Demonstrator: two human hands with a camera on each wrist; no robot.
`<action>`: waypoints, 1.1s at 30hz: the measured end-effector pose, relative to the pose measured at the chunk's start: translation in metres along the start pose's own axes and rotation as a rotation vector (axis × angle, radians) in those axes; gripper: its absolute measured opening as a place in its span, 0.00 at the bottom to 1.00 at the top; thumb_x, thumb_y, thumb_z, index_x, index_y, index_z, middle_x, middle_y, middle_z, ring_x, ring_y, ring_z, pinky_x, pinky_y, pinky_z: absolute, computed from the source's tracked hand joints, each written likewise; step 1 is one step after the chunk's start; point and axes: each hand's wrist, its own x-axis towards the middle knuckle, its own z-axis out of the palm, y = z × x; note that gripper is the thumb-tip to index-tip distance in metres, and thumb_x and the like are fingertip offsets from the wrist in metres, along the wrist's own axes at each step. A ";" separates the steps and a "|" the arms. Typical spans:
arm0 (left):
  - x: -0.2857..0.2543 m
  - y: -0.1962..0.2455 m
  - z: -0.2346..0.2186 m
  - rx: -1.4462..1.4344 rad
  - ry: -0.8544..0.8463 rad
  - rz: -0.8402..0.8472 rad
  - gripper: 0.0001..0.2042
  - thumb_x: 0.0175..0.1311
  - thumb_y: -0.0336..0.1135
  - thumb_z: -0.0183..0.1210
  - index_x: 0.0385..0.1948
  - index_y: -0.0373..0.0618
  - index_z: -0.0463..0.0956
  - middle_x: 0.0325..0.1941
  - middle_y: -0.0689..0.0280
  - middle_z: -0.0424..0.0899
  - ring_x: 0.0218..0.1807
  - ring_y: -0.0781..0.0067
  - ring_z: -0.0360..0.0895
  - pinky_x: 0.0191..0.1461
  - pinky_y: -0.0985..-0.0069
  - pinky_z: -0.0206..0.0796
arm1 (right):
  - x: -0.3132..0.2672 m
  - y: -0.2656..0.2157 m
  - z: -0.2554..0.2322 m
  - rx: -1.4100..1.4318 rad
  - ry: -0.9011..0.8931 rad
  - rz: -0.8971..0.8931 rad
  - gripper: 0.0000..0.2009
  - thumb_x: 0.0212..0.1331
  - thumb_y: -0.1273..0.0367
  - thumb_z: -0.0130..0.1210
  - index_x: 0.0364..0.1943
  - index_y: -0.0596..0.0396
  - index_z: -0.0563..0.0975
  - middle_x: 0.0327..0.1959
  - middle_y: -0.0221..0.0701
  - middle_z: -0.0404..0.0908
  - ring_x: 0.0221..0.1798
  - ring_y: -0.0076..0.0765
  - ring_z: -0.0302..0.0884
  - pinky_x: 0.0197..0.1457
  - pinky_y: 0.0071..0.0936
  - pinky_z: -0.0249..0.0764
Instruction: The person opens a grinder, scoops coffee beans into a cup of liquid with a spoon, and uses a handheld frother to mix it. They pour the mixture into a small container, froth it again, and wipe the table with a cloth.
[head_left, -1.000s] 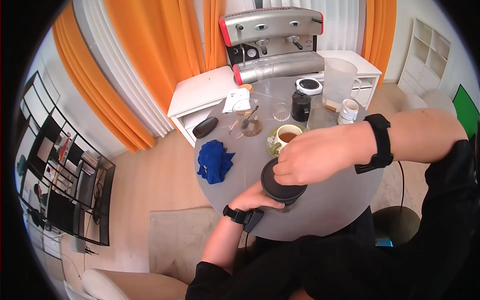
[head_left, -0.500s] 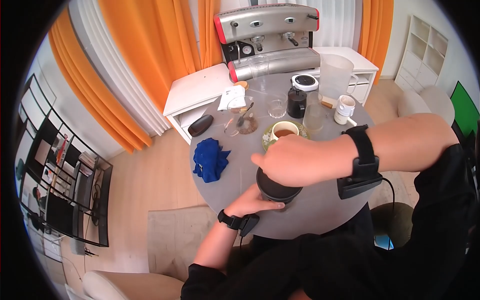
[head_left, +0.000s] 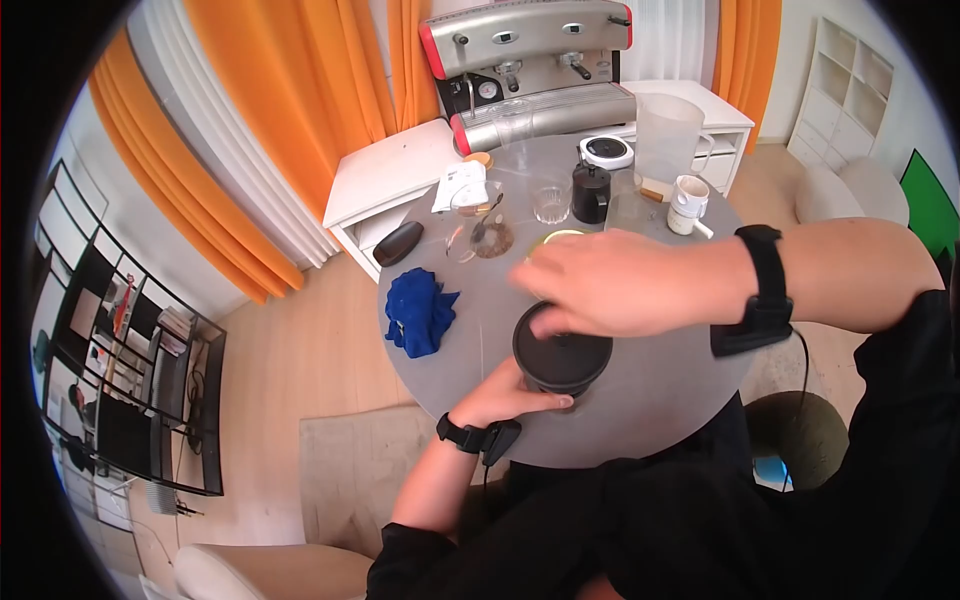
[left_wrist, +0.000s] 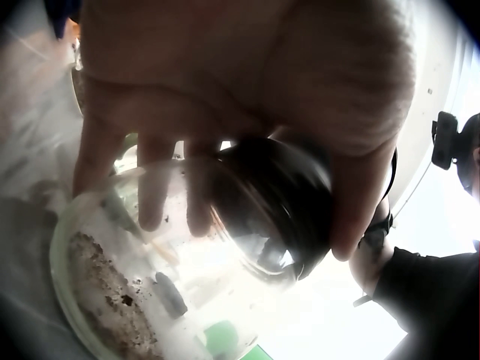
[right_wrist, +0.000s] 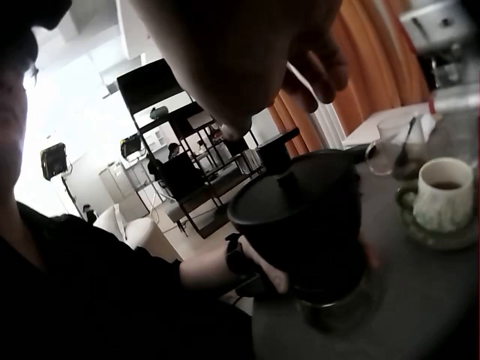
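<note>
1. We judge the step in hand to be working the black lid (head_left: 560,350) of a glass jar (left_wrist: 172,277) that stands low in the centre of the head view, near the front edge of the round grey table (head_left: 660,385).
2. Our left hand (head_left: 510,393) wraps the jar's side from below the lid in that view; the left wrist view shows the fingers and thumb curled round the clear glass, so it grips the jar firmly and steadies it on the table.
3. Our right hand (head_left: 610,285) hovers above the lid with the forearm crossing in from the right edge. Its fingers are loosely spread and hold nothing; the right wrist view shows a clear gap between them and the lid's small knob (right_wrist: 289,182).
4. The next move, as we judge it, calls for lowering the right hand onto the lid and taking a fresh hold while the left keeps the jar from turning.
5. A filled cup (right_wrist: 442,193) on its saucer stands just behind the jar, so the right hand needs care there; a blue cloth (head_left: 420,310) lies to the left.
</note>
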 end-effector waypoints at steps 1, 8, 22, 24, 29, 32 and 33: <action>0.000 -0.001 0.000 -0.029 -0.002 -0.005 0.36 0.55 0.31 0.72 0.66 0.38 0.63 0.65 0.62 0.72 0.67 0.70 0.68 0.70 0.68 0.61 | -0.001 0.005 -0.003 -0.004 -0.003 -0.002 0.15 0.64 0.60 0.58 0.43 0.55 0.72 0.33 0.34 0.76 0.40 0.36 0.77 0.41 0.34 0.75; 0.000 0.006 0.003 -0.069 0.020 -0.026 0.36 0.52 0.27 0.72 0.65 0.41 0.66 0.66 0.63 0.71 0.68 0.69 0.67 0.70 0.68 0.61 | 0.007 0.018 -0.010 -0.002 -0.313 -0.382 0.12 0.61 0.62 0.58 0.32 0.58 0.74 0.32 0.35 0.76 0.42 0.40 0.73 0.49 0.35 0.72; -0.002 0.001 0.001 -0.033 0.000 -0.006 0.34 0.56 0.30 0.71 0.66 0.38 0.65 0.64 0.61 0.74 0.67 0.70 0.69 0.70 0.67 0.61 | -0.009 -0.029 0.003 0.003 -0.260 0.285 0.24 0.67 0.55 0.52 0.20 0.63 0.78 0.18 0.46 0.78 0.27 0.55 0.80 0.30 0.46 0.75; -0.002 0.002 0.002 -0.034 0.002 -0.011 0.34 0.56 0.30 0.71 0.66 0.38 0.65 0.64 0.61 0.75 0.67 0.70 0.69 0.70 0.67 0.61 | -0.006 -0.029 0.002 0.118 -0.333 0.455 0.25 0.67 0.55 0.52 0.19 0.63 0.77 0.18 0.45 0.78 0.27 0.55 0.79 0.31 0.46 0.75; -0.002 0.003 0.001 0.001 -0.006 -0.022 0.34 0.55 0.32 0.71 0.65 0.38 0.66 0.64 0.61 0.75 0.67 0.69 0.69 0.70 0.68 0.61 | -0.004 -0.021 0.000 0.079 -0.413 0.425 0.23 0.67 0.54 0.52 0.26 0.63 0.78 0.20 0.44 0.79 0.27 0.55 0.80 0.32 0.45 0.76; -0.002 0.011 0.001 -0.075 0.000 -0.036 0.34 0.55 0.32 0.71 0.65 0.38 0.67 0.64 0.60 0.75 0.67 0.69 0.69 0.70 0.68 0.60 | -0.007 -0.016 0.000 -0.001 -0.353 0.160 0.17 0.66 0.59 0.53 0.35 0.63 0.76 0.20 0.43 0.79 0.27 0.54 0.80 0.31 0.44 0.76; -0.001 0.010 0.000 -0.077 -0.006 -0.063 0.35 0.53 0.30 0.72 0.65 0.39 0.66 0.65 0.61 0.74 0.68 0.68 0.68 0.71 0.68 0.59 | -0.004 -0.018 -0.002 -0.006 -0.292 0.011 0.15 0.64 0.62 0.54 0.39 0.63 0.74 0.19 0.43 0.79 0.27 0.54 0.80 0.31 0.44 0.76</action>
